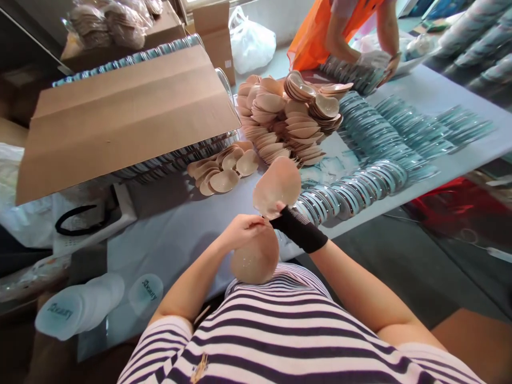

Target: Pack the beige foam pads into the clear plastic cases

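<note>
My left hand (244,229) pinches the top edge of a beige round silicone cup (256,261) that hangs close to my striped shirt. My right hand (280,210), wearing a black wrist wrap (300,229), holds a second beige cup (278,184) raised just above the first. The two cups meet where my fingers touch. Both hands are over the near edge of the pale table (168,234).
A big heap of beige cups (288,114) and a smaller pile (224,170) lie on the table. Rows of clear round lids (380,144) spread to the right. A cardboard sheet (124,112) covers stacked trays on the left. A person in orange (344,32) works at the far end.
</note>
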A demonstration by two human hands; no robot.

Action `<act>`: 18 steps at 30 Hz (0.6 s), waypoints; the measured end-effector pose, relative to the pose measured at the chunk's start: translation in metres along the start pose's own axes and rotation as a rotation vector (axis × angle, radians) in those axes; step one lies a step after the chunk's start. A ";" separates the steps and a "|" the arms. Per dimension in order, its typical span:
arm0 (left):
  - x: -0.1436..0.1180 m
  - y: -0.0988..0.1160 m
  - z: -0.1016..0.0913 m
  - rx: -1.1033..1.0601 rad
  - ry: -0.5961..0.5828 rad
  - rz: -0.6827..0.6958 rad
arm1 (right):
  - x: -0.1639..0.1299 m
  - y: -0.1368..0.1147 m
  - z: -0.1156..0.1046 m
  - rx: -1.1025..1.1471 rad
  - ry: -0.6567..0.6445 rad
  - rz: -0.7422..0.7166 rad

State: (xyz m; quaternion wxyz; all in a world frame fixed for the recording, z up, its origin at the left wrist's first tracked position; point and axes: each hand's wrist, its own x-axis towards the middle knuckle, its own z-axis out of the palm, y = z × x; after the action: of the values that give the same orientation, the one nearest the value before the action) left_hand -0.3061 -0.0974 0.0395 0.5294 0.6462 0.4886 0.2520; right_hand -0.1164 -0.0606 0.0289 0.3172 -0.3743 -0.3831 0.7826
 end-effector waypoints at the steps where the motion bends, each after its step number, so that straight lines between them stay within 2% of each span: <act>1: 0.001 0.000 0.000 0.001 -0.019 0.006 | -0.001 0.003 0.000 0.021 -0.004 0.003; 8: 0.006 0.005 0.002 -0.059 -0.123 -0.070 | 0.004 0.013 -0.006 -0.016 0.127 -0.051; 10: 0.009 0.003 0.005 -0.073 -0.099 -0.094 | 0.004 0.016 -0.008 -0.019 0.150 -0.054; 12: 0.012 -0.001 0.009 -0.069 -0.059 -0.113 | 0.003 0.020 -0.012 -0.033 0.109 -0.021; 15: 0.012 -0.006 0.013 0.003 -0.015 -0.153 | 0.001 0.023 -0.018 -0.149 0.039 0.047; 18: 0.010 -0.006 0.014 0.041 0.016 -0.140 | 0.001 0.023 -0.025 -0.249 0.060 0.029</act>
State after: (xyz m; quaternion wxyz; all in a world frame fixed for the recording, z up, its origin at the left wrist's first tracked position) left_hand -0.2926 -0.0944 0.0276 0.5285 0.6191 0.5418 0.2095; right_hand -0.1009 -0.0627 -0.0009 0.2684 -0.4396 -0.4620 0.7219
